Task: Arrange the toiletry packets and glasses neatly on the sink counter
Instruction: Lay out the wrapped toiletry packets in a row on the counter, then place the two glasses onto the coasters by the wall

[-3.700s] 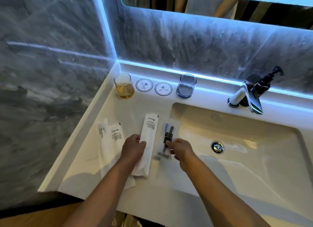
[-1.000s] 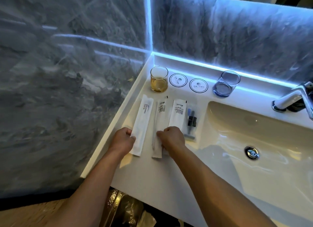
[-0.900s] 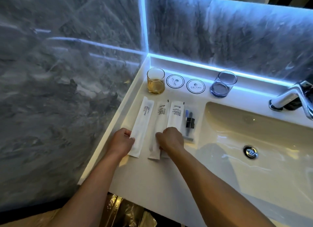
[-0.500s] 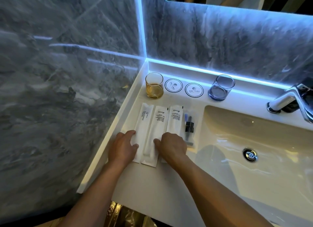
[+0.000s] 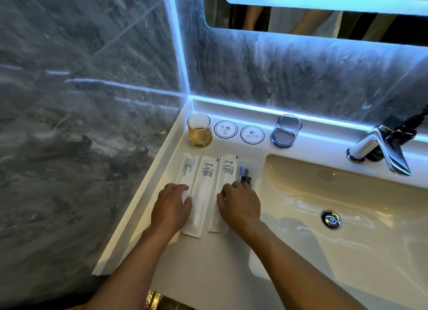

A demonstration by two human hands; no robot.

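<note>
Three long white toiletry packets lie side by side on the white counter (image 5: 208, 263): a left packet (image 5: 187, 168), a middle packet (image 5: 203, 184) and a right packet (image 5: 227, 173). A clear packet with a dark razor (image 5: 245, 172) lies right of them. My left hand (image 5: 172, 208) rests flat on the left packet's lower end, fingers spread. My right hand (image 5: 239, 203) lies on the right packet and the clear packet's lower part. An amber glass (image 5: 199, 133) and a blue glass (image 5: 286, 131) stand at the back, with two round coasters (image 5: 238, 132) between them.
The sink basin (image 5: 347, 217) with its drain (image 5: 330, 219) fills the right side. A chrome faucet (image 5: 382, 152) stands at the back right. Marble walls close the left and back. A lit mirror (image 5: 324, 9) hangs above.
The packets went from loosely scattered to a tight parallel row. In the last second my hands pushed the left and middle packets closer together and slid slightly forward onto them.
</note>
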